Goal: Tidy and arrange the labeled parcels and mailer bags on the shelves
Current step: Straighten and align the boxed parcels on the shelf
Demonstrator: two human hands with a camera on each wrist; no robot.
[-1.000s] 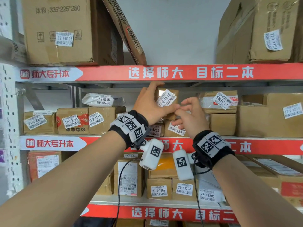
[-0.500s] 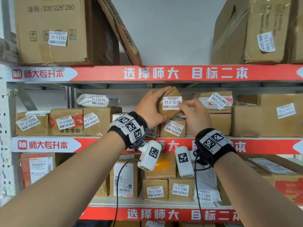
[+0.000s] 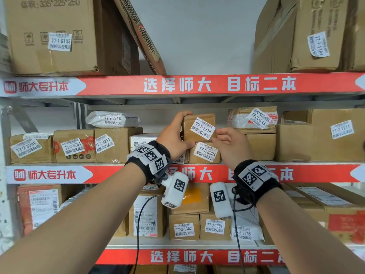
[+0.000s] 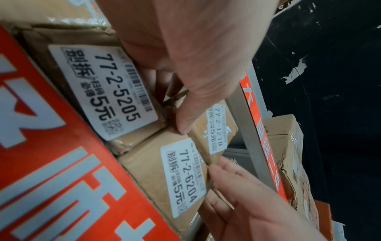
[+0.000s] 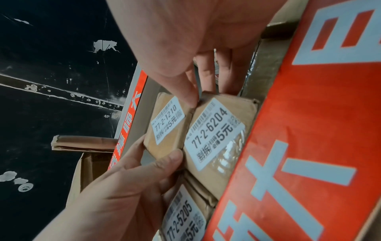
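Two hands meet on the small brown parcel 77-2-1210 point(image 3: 198, 127), which half a second ago sat tilted with its label level and a second ago was only being touched at the label; now the parcel stands square on top of parcel 77-2-6204 point(image 3: 205, 154), its label slanted. The left hand point(image 3: 174, 135) wraps the parcel's left side, fingers over the top edge and thumb at the lower corner. The right hand point(image 3: 230, 143) pinches the right edge near the bottom corner between thumb and curled fingers. Both forearms reach up and forward from below.

The middle shelf point(image 3: 276, 173) carries this stack, with parcel 77-2-5205 point(image 4: 107, 97) just left of 77-2-6204 and touching it. Farther left sit boxes 77-2-4211 point(image 3: 110, 147) and 77-2-3203 point(image 3: 74, 148), with the white mailer bag 77-2-6216 point(image 3: 112, 120) lying on top. To the right, a taped parcel 77-2-1206 point(image 3: 254, 120) rests on a plain box.
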